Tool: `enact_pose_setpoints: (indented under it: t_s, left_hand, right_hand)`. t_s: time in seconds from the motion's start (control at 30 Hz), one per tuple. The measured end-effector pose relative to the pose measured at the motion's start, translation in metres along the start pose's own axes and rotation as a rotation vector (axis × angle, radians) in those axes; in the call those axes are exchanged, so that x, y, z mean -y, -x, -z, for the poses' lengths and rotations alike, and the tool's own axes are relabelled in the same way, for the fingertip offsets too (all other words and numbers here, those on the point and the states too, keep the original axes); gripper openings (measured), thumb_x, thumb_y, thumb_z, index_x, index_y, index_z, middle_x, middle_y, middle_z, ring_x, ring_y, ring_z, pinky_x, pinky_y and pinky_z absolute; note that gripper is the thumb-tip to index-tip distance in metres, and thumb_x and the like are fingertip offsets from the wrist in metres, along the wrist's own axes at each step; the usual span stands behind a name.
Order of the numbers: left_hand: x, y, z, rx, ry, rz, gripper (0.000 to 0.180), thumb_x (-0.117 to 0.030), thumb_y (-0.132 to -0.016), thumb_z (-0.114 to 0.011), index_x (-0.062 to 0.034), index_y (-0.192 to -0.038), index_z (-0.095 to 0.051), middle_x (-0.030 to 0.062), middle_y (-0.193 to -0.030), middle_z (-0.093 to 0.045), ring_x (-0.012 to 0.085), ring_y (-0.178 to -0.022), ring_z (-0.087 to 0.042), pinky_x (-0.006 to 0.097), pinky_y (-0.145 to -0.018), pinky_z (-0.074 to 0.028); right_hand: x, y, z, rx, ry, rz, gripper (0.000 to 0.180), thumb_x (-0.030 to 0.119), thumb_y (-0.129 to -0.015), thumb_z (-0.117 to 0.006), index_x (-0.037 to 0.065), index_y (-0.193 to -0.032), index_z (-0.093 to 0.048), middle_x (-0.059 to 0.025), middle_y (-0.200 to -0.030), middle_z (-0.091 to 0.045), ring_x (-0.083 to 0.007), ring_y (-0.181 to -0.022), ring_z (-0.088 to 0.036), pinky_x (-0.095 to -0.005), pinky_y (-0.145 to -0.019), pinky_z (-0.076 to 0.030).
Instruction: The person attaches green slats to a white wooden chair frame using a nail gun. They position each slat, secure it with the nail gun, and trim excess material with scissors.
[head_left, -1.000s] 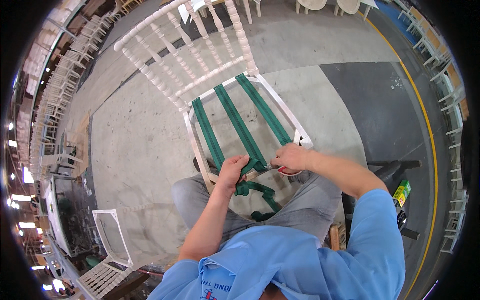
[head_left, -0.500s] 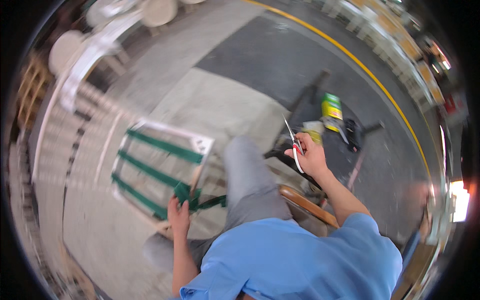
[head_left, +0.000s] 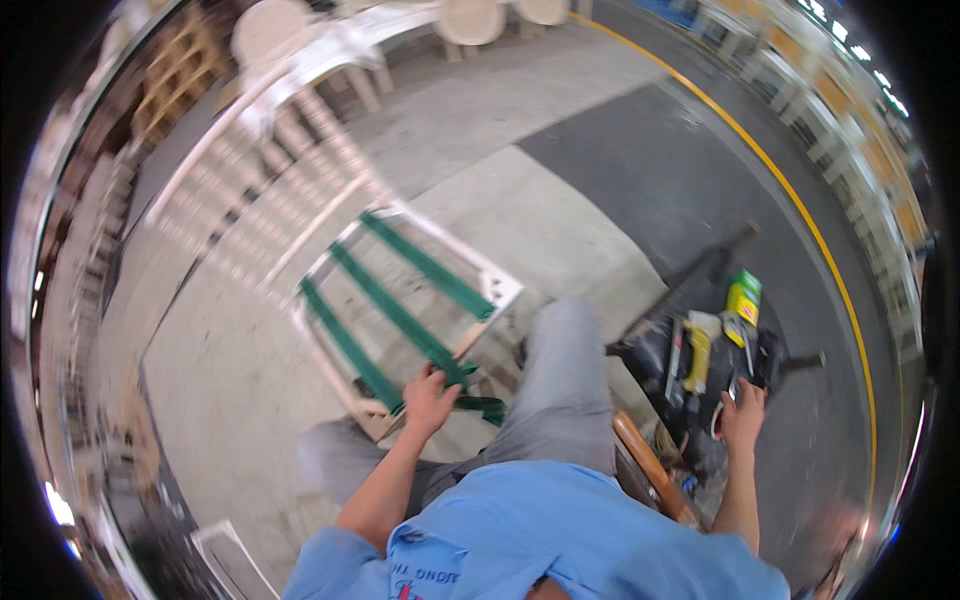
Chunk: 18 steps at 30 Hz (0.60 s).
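Observation:
A pale chair frame (head_left: 502, 292) leans tilted by my knees, with green webbing straps (head_left: 385, 295) stretched across its seat opening. My left hand (head_left: 430, 402) has its fingers closed on the green webbing strap (head_left: 441, 362) at the frame's near edge. Loose webbing (head_left: 484, 408) hangs beside that hand. Off to the right, my right hand (head_left: 742, 416) is low over a black seat. Its fingers are curled round a pair of scissors (head_left: 717, 421), whose handle loop shows by the palm; the blades are mostly hidden.
On the black seat (head_left: 650, 345) lie a yellow-handled tool (head_left: 697, 360), a slim cutter-like tool (head_left: 674, 355) and a green-and-yellow box (head_left: 744, 296). A wooden armrest (head_left: 650, 465) stands by my right side. Pale chairs (head_left: 470, 20) line the far side, and a yellow floor line (head_left: 790, 190) curves at right.
My right hand has brought the scissors down and right, from in front of my knee to the black seat. The left hand stays at the webbing. The whole view has turned.

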<state>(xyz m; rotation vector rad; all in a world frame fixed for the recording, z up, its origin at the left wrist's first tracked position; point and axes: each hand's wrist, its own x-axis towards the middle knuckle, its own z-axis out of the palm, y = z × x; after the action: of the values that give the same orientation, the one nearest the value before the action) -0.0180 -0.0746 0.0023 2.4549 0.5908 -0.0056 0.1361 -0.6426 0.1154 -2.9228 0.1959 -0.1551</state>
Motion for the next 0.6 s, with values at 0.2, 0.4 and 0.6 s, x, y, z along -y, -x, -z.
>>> enact_pose_setpoints:
  t_s: [0.2, 0.4, 0.6]
  left_hand:
    - [-0.019, 0.004, -0.010, -0.124, 0.073, 0.086, 0.034, -0.038, -0.082, -0.080, -0.0104, -0.101, -0.077, 0.0221, -0.132, -0.069, 0.0446, -0.111, -0.067, 0.055, -0.095, -0.052]
    - [-0.060, 0.031, 0.008, -0.244, 0.563, 0.187, 0.027, -0.027, -0.092, -0.077, -0.0073, -0.111, -0.076, 0.0151, -0.115, -0.076, 0.0310, -0.097, -0.071, 0.044, -0.088, -0.055]
    - [-0.065, 0.035, 0.117, -0.443, 1.069, 0.203, 0.015, -0.012, -0.098, -0.072, -0.0009, -0.109, -0.073, 0.0026, -0.100, -0.073, 0.0083, -0.090, -0.063, 0.030, -0.084, -0.052]
  right_hand:
    - [0.150, -0.030, -0.001, 0.046, -0.542, 0.437, 0.041, 0.010, -0.092, -0.078, 0.003, -0.131, -0.068, -0.0151, -0.114, -0.072, -0.0272, -0.099, -0.071, -0.0374, -0.088, -0.056]
    - [0.341, 0.030, -0.075, 0.769, -0.617, 0.734, 0.052, 0.025, -0.089, -0.085, 0.002, -0.133, -0.068, -0.0133, -0.115, -0.076, -0.0265, -0.107, -0.073, -0.0397, -0.096, -0.057]
    - [0.433, 0.101, -0.088, 1.509, -0.933, 0.643, 0.034, 0.009, -0.090, -0.086, 0.001, -0.118, -0.070, 0.0001, -0.101, -0.073, -0.0085, -0.093, -0.065, -0.0291, -0.082, -0.055]
